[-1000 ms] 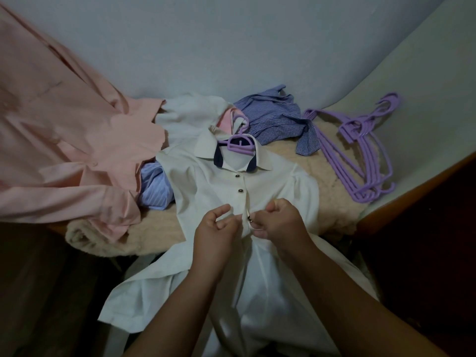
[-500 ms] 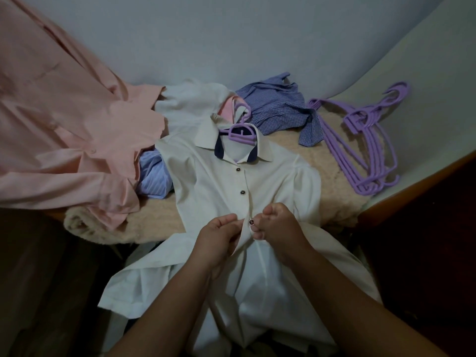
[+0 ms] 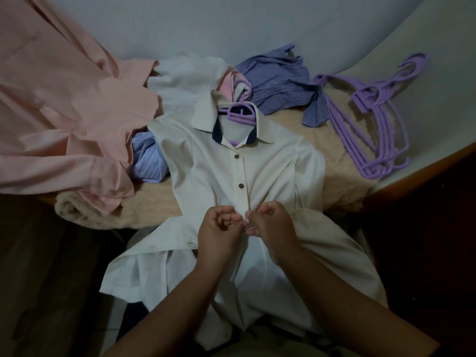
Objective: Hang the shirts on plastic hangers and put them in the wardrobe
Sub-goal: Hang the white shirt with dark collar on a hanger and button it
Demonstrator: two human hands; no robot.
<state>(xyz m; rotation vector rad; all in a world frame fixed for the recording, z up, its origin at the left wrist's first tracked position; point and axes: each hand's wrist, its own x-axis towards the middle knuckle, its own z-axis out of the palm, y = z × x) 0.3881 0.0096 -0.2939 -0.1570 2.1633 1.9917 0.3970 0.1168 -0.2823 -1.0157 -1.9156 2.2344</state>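
A cream-white shirt (image 3: pixel 273 171) lies face up over the bed's edge, with a purple plastic hanger (image 3: pixel 240 113) inside its collar. Two dark buttons on its front are fastened. My left hand (image 3: pixel 219 229) and my right hand (image 3: pixel 270 222) meet at the placket below them; each pinches one edge of the shirt front. The button between my fingers is hidden. A stack of purple hangers (image 3: pixel 378 130) lies at the right. Other shirts lie behind: a pink one (image 3: pixel 64 112), a blue striped one (image 3: pixel 146 161), a blue checked one (image 3: pixel 280 81) and a white one (image 3: pixel 185 78).
The shirts lie on a beige blanket (image 3: pixel 332 173) spread on a pale mattress (image 3: pixel 425 60) with a brown wooden edge (image 3: pixel 422 171). A grey wall (image 3: pixel 231 21) stands behind. The floor to the left and right is dark.
My hands have stayed on the placket at the third button, drawing closer together. The button that showed between my fingers half a second ago is now covered.
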